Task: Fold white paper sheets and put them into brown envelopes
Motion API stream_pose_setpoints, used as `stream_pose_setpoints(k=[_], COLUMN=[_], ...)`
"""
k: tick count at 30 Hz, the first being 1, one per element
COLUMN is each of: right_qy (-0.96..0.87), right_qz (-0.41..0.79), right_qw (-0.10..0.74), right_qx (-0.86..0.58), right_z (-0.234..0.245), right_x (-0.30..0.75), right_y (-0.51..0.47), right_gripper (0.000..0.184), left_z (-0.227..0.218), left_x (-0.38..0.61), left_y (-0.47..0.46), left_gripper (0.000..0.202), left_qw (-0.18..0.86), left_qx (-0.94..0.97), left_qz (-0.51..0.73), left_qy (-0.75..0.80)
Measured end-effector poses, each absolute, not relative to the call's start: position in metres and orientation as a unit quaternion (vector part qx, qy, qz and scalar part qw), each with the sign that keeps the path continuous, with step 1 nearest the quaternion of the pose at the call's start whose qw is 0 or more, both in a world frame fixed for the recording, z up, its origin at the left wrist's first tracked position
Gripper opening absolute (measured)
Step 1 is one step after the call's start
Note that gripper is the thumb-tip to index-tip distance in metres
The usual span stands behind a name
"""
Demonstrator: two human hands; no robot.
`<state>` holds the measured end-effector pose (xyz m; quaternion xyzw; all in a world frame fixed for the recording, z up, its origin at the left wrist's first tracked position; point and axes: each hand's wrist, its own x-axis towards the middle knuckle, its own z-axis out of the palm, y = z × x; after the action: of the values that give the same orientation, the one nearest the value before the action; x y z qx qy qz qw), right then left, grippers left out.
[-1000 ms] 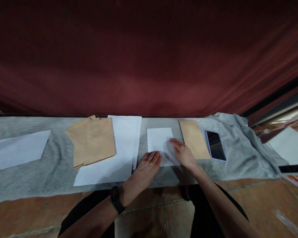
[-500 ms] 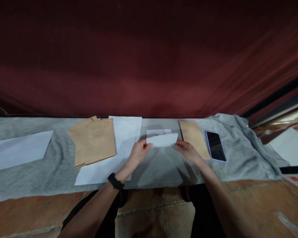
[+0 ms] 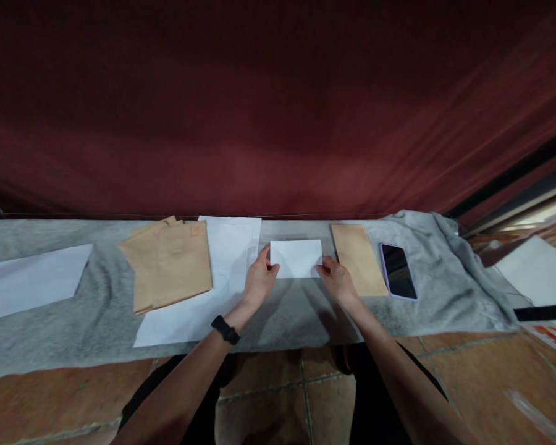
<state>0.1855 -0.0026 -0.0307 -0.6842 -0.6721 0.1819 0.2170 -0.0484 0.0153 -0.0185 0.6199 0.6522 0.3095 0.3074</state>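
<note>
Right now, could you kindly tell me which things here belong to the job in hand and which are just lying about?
In hand: small white paper, pinched at its ends by left hand and right hand.
Lying about: brown envelope stack, single brown envelope, phone, large white sheets.

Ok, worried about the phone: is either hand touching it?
No, the left hand and right hand grip the white paper; the phone lies apart, beyond a brown envelope.

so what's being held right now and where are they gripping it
The small white paper, by its two short ends: left hand on the left edge, right hand on the right edge.
</note>
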Motion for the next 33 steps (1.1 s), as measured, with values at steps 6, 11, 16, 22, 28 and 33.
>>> stream_pose_setpoints(k=[6, 11, 16, 22, 28, 33], right_qy=[-0.691, -0.691, -0.731, -0.756, -0.785, -0.775], right_qz=[0.128, 0.092, 0.103, 0.169, 0.066, 0.006], right_qw=[0.151, 0.155, 0.277, 0.269, 0.182, 0.2], right_qx=[-0.695, -0.7, -0.615, -0.573, -0.588, -0.599], right_z=[-0.029, -0.028, -0.032, -0.04, -0.052, -0.059], right_x=[0.178, 0.174, 0.16, 0.126, 0.122, 0.13], right_y=[-0.009, -0.011, -0.01, -0.012, -0.011, -0.009], right_gripper=[0.039, 0.036, 0.04, 0.052, 0.054, 0.055], left_z=[-0.019, -0.019, -0.024, -0.043, -0.052, -0.055], left_x=[-0.043, -0.042, -0.038, -0.015, -0.012, -0.02], left_y=[0.009, 0.006, 0.003, -0.006, -0.009, -0.006], left_gripper=[0.066, 0.054, 0.046, 0.055, 0.063, 0.06], left_qw=[0.249, 0.179, 0.102, 0.053, 0.015, 0.011], left_qx=[0.65, 0.695, 0.746, 0.839, 0.838, 0.815], left_qz=[0.283, 0.233, 0.239, 0.158, 0.126, 0.14], left_qy=[0.66, 0.656, 0.613, 0.519, 0.53, 0.563])
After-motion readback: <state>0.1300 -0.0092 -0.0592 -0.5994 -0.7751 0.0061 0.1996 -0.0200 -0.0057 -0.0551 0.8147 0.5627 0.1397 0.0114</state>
